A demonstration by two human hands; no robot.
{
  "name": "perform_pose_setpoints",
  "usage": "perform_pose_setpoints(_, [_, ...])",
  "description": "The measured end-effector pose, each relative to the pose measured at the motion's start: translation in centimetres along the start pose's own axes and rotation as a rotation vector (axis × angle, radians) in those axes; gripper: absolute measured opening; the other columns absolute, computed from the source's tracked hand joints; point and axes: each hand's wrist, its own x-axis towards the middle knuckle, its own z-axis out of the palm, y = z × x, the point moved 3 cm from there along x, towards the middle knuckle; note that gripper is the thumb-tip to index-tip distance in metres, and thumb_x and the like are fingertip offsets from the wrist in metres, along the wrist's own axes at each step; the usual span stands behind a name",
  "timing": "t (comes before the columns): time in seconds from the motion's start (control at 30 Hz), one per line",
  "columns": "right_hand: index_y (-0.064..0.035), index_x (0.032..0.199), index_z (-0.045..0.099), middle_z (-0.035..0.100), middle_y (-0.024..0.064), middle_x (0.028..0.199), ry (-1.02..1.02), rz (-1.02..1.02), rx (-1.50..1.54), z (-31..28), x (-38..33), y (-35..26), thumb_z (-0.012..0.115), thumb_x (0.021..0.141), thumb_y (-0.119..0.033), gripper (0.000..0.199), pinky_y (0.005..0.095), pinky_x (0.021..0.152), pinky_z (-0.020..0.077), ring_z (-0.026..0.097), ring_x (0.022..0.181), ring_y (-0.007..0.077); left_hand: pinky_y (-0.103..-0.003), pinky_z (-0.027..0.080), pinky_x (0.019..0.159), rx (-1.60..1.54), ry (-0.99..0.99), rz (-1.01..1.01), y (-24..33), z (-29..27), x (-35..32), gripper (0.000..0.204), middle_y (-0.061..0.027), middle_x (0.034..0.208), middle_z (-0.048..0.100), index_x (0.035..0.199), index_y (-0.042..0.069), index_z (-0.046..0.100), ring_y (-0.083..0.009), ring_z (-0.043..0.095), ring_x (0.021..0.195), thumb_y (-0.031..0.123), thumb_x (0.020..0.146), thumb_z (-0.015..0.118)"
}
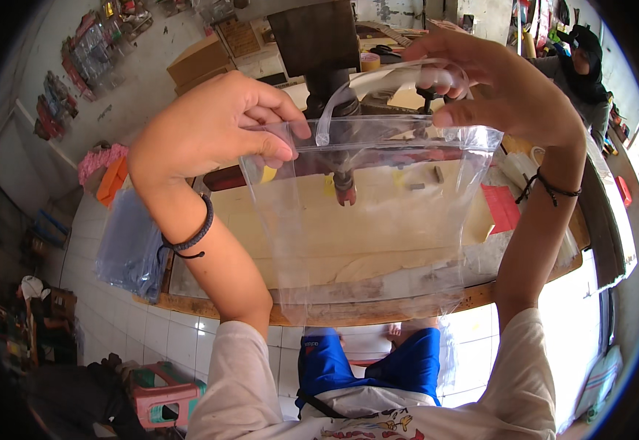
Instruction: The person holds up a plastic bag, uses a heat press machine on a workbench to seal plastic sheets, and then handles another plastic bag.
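A clear plastic bag (371, 220) hangs upright in front of me, see-through, with a curved clear tube handle (378, 72) above its top edge. My left hand (213, 125) pinches the bag's top left corner between thumb and fingers. At the top right, my right hand (492, 88) is closed round the handle and the bag's edge, the thumb in front. Behind the bag stands a dark machine head (316, 37), its red-tipped tool (345, 192) pointing down over a pale worktop sheet (319, 235).
A stack of folded clear bags (130, 238) hangs over the table's left edge, near orange cloth (112, 182). Red material (501, 207) lies at the right. Cardboard boxes (198, 62) and a tape roll (370, 61) stand behind. A person (582, 73) is at the far right; a stool (165, 396) stands lower left.
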Motion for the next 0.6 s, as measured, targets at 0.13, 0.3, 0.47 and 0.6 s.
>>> perform_pose_setpoints(0.13, [-0.0054,0.117,0.064,0.068,0.0105,0.112,0.090,0.010,0.021,-0.1,-1.2,1.1,0.084,0.079,-0.020,0.046,0.0349,0.093,0.0503,0.064,0.101,0.0178,-0.030,0.058,0.079,-0.024,0.016,0.042,-0.7,-0.1,0.4,0.031,-0.0160,0.099,0.073,0.112,-0.009,0.065,-0.0179,0.071,0.087,0.003,0.085,0.073])
perform_pose_setpoints(0.3, [-0.0037,0.119,0.062,0.071,0.0035,0.096,-0.194,0.320,-0.016,-1.4,-1.4,2.9,0.081,0.079,-0.007,0.045,0.0277,0.087,0.0520,0.067,0.093,0.0130,-0.030,0.058,0.079,-0.056,0.024,0.057,-0.5,-0.1,0.7,0.031,-0.0142,0.097,0.073,0.112,-0.009,0.065,-0.0171,0.071,0.088,0.007,0.086,0.073])
perform_pose_setpoints(0.47, [0.0001,0.099,0.065,0.070,0.0016,0.089,-0.192,0.305,0.059,-1.0,-1.3,3.1,0.077,0.083,-0.004,0.020,0.0254,0.083,0.0521,0.067,0.089,0.0101,-0.028,0.058,0.077,-0.049,0.050,0.056,-0.8,0.0,0.7,0.030,-0.0121,0.097,0.073,0.115,-0.007,0.065,-0.0157,0.070,0.086,0.014,0.093,0.068])
perform_pose_setpoints(0.6, [0.0018,0.097,0.063,0.070,0.0029,0.092,-0.162,0.309,-0.014,-1.4,-1.4,2.6,0.072,0.086,-0.001,0.015,0.0255,0.083,0.0523,0.067,0.090,0.0105,-0.028,0.055,0.078,-0.089,0.122,0.034,-1.4,-0.4,0.0,0.028,-0.0113,0.095,0.073,0.116,-0.004,0.066,-0.0149,0.070,0.087,0.017,0.100,0.059])
